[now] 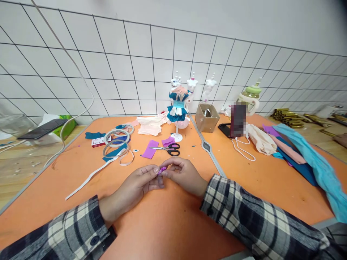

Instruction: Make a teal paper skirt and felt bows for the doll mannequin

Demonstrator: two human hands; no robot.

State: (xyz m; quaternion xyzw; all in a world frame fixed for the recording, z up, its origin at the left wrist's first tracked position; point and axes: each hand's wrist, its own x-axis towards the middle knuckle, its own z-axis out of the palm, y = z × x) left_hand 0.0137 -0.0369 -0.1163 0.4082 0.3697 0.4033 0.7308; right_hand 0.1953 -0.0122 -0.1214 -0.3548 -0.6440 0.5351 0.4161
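Note:
A small crumpled purple piece [162, 170] is pinched between my two hands above the orange table. My left hand [138, 183] holds its left side between thumb and forefinger. From the right, the fingertips of my right hand [184, 174] close on the same piece. Just beyond my hands lie black-handled scissors [172, 148], their blades over a flat purple sheet [150, 149]. A smaller purple scrap [168, 141] is beside them. Further back stands a small dress form in a blue and white ruffled dress [177, 108].
Tape rings [117, 138], a small red-and-white box [98, 142] and a white strip [93, 174] lie to the left. Behind are a cardboard box [207, 118], a propped phone [238, 120] and a bottle [251, 96]. Coloured crepe sheets [311, 159] cover the right side.

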